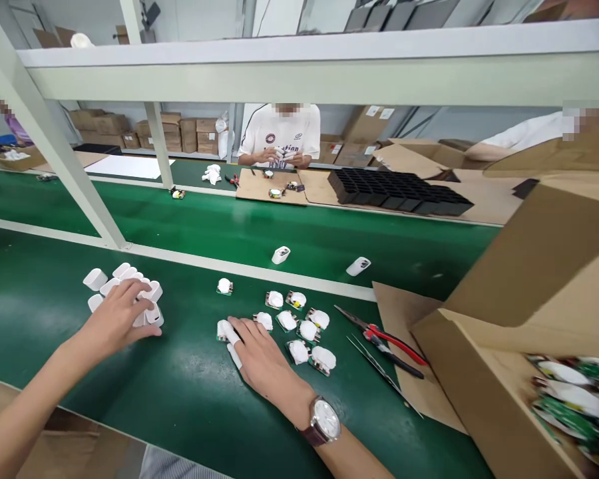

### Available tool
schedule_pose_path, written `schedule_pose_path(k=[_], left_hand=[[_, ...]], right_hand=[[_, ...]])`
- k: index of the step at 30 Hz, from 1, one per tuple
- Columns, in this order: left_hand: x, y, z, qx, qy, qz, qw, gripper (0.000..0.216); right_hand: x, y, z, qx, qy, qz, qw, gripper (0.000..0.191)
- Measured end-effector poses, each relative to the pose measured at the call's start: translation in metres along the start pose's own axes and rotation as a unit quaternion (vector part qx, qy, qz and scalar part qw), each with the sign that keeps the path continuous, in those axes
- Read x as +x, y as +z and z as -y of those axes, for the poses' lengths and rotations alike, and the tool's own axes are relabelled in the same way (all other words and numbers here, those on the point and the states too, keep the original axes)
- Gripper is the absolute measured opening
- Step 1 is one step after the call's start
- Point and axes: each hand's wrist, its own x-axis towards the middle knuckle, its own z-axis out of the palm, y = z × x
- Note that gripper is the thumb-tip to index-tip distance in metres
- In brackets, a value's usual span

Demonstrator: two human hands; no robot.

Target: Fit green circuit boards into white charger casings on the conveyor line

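My left hand (pixel 117 313) reaches over a cluster of white plastic casings (pixel 96 279) on the left of the green bench. Its fingers are bent but apart, with the thumb stretched out beside a casing (pixel 154 315); no firm grip shows. My right hand (pixel 264 356), wearing white finger cots and a wristwatch, has index finger and thumb closed at a small circuit board with a white top (pixel 221 330). That board appears to rest on the bench. Several similar boards (pixel 309 330) lie beyond and to the right of this hand; one board (pixel 224 286) sits apart.
Red-and-black pliers (pixel 394 344) and tweezers (pixel 384 376) lie at the right, beside an open cardboard box (pixel 459 352) of circuit boards. Two white casings (pixel 281 255) stand on the green strip past the pale rail (pixel 239 267). A person (pixel 279 140) works opposite, near black trays (pixel 399 191). A frame post (pixel 64 133) slants at left.
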Motion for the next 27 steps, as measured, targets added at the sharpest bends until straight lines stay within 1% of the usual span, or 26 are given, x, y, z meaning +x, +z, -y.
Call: schedule_pose_path(k=[2,5,7,9,11,13,17,19,21,23,25,27], left_hand=[[-0.011,0.011,-0.004,0.012,0.010,0.003,1.000,0.023],[-0.009,0.024,-0.025,-0.032,0.019,0.002,0.999,0.022],[0.001,0.028,-0.044,-0.104,0.029,0.014,0.994,0.020],[0.014,0.032,-0.062,-0.192,0.046,0.043,0.979,0.018],[0.027,0.041,-0.075,-0.271,0.061,0.070,0.958,0.012],[0.036,0.054,-0.083,-0.328,0.051,0.072,0.940,0.006],[0.039,0.083,-0.084,-0.382,-0.030,0.056,0.922,0.052],[0.035,0.093,-0.084,-0.394,-0.063,0.056,0.915,0.064],[0.030,0.099,-0.086,-0.407,-0.075,0.051,0.909,0.068],[0.027,0.101,-0.091,-0.411,-0.060,0.036,0.909,0.071],[0.026,0.102,-0.095,-0.395,-0.033,0.017,0.918,0.072],[0.027,0.104,-0.099,-0.359,-0.022,-0.002,0.933,0.070]], right_hand=[[0.002,0.003,0.003,0.002,0.019,0.004,1.000,0.028],[0.001,0.004,0.008,0.011,0.028,-0.001,1.000,0.042],[-0.002,0.005,0.011,0.004,0.020,-0.004,1.000,0.038],[-0.004,0.004,0.011,0.006,0.005,0.004,1.000,0.033],[-0.006,0.003,0.010,0.032,-0.011,0.010,0.999,0.036],[-0.008,0.003,0.005,0.068,-0.024,0.001,0.997,0.040],[-0.012,0.000,-0.004,0.109,-0.022,-0.066,0.992,0.028],[-0.013,-0.003,-0.007,0.121,-0.009,-0.109,0.987,0.032],[-0.012,-0.010,-0.007,0.127,0.009,-0.157,0.979,0.041],[-0.011,-0.017,-0.006,0.128,0.022,-0.188,0.974,0.046],[-0.010,-0.022,-0.003,0.126,0.024,-0.194,0.973,0.046],[-0.010,-0.024,-0.002,0.121,0.020,-0.187,0.975,0.044]])
